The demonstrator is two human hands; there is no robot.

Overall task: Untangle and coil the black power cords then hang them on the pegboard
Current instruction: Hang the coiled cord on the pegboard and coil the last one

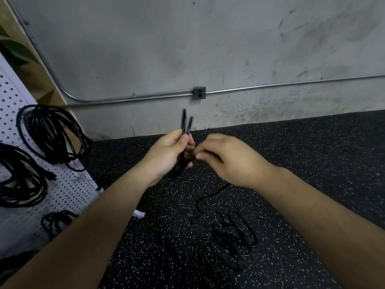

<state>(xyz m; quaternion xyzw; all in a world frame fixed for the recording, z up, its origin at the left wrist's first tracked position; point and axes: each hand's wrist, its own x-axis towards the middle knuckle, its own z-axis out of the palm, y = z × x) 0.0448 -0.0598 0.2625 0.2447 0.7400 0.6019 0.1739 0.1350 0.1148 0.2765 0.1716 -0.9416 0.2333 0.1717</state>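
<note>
- The left hand (166, 155) grips the cord (186, 124). Its fingers and thumb are curled round some folded strands, and two of these stand up above the fist, a little blurred.
- The right hand (231, 161) is just beside it, half closed, and its fingertips pinch a strand of the same cord. I cannot tell how many strands it holds.
- From under the right hand the cord falls to the floor (312, 163) and runs into a loose heap (231, 240) of crossed loops, well apart from the pegboard (68, 184).
- I think the main risk is a knot. If the right hand pulls more cord while the loops in the heap cross each other, one loop can close on another and become tight.
- The plug (194, 221) lies at the edge of the heap. If it is dragged, it can catch inside a loop and stop the cord, or jump up.
- The folds in the left hand are few and short. If the thumb loosens when a new turn is added, they can slip and spread, and the coiling must begin again.
- A cord that is wound with a twist probably springs open later on its peg.
- Several coils (52, 134) hang on the pegboard already. A careless hang of the new coil can knock one of them down.
</note>
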